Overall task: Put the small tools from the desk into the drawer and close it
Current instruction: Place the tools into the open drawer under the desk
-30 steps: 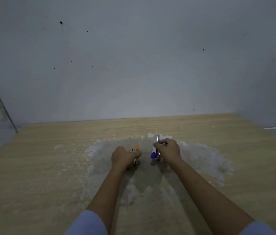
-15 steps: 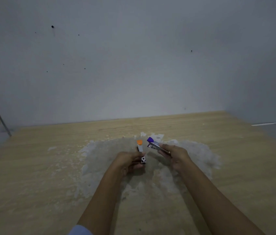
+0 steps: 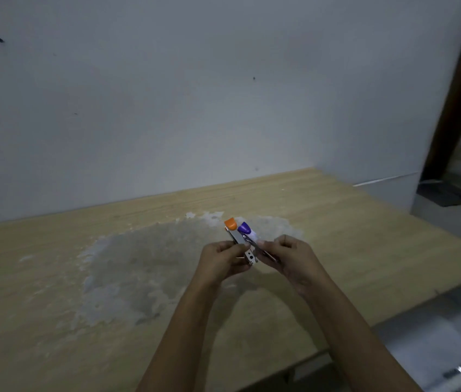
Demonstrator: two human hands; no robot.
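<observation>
Above the wooden desk point(image 3: 54, 278) my left hand point(image 3: 221, 261) grips a small metal tool with an orange tip point(image 3: 232, 226). My right hand point(image 3: 288, 257) grips a similar small metal tool with a purple tip point(image 3: 244, 228). Both tools are lifted off the desk and their tips sit side by side, nearly touching. At the lower right, below the desk's front edge, an open white drawer point(image 3: 433, 335) shows, with small dark and metal items near its front.
A worn grey patch point(image 3: 138, 264) spreads over the middle of the desk. A plain white wall point(image 3: 167, 108) rises behind. A dark brown door frame point(image 3: 455, 108) stands at the right, beyond the desk's right end.
Both hands have lifted the tools off the desk and come together. The view has swung right and down, bringing the open drawer and the door frame into sight.
</observation>
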